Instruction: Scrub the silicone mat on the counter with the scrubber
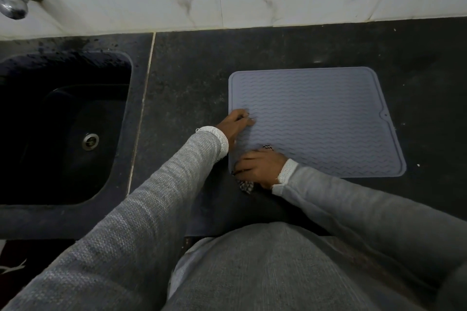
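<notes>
On the dark bench (192, 78), right of the sink (63, 121), a grey silicone mat (328, 118) ribbed with wavy lines was laid flat. Its near-left corner was covered by the right hand (260, 166), clenched on a checkered scrubber (246, 185). The left hand (236, 124) was pressed, fingers curled and grasping nothing, on the mat's left edge.

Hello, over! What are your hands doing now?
Left hand pressing mat edge. Right hand gripping scrubber at near corner. Nothing in way.

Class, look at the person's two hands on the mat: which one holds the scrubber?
The right hand, at the grey wavy-ribbed silicone mat's near-left corner, covers the black-and-white patterned scrubber. The left hand only presses the mat's left edge.
</notes>
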